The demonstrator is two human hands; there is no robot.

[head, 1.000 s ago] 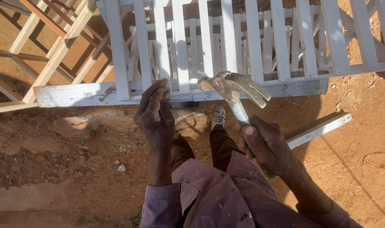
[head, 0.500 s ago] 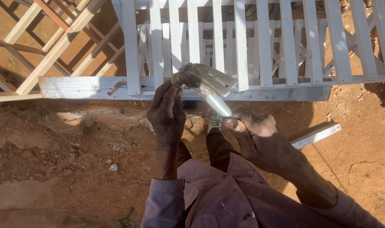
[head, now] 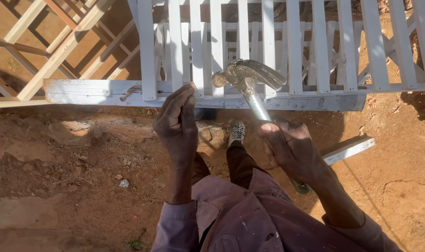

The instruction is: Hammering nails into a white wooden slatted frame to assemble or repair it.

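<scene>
Up-left, hammer (head: 249, 81) handle slants toward rail (head: 96, 92).

Right hand (head: 291, 149) grips hammer (head: 248, 77) (left hand (head: 177, 126) steadies fence rail (head: 91, 91)).

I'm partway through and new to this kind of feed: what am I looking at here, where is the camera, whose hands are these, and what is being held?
There is no machine here. The single view comes from a camera worn on a person's head, looking down at their own two bare hands, purple sleeves and legs.

The right hand has its grip closed around the shiny metal shaft of a claw hammer with a worn metal head, raised over the work. The left hand rests its pinched fingertips on the long white-painted wooden rail at the bottom of a white slatted wooden fence panel. Whether those fingertips pinch a nail is too small to tell.

The panel lies over reddish-brown dirt ground. Bare wooden frames lie at upper left, a loose white wooden strip lies at right, and a rusty bent metal piece sits on the rail.
</scene>
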